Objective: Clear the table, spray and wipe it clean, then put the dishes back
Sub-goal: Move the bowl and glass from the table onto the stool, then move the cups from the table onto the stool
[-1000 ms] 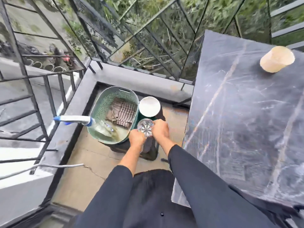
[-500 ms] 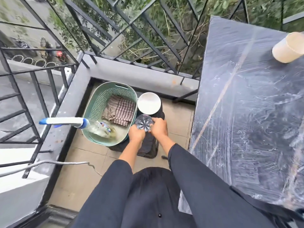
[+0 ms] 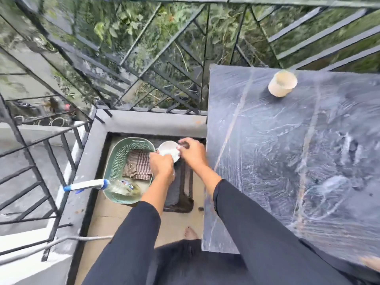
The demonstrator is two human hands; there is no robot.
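Both hands are low on the balcony floor, left of the table (image 3: 298,161). The left hand (image 3: 161,164) and right hand (image 3: 192,153) each grip the rim of a white bowl (image 3: 169,152), just right of the green basket (image 3: 127,171). A glass may be held too; blur hides it. The bowl appears ceramic: rigid, breakable, likely slick. Grip opposite rim edges. A beige cup (image 3: 282,83) stands at the table's far edge.

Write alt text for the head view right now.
Both hands, left hand and right hand, grip a white bowl low beside a green basket holding a cloth. A cream cup stands on the wet dark table.
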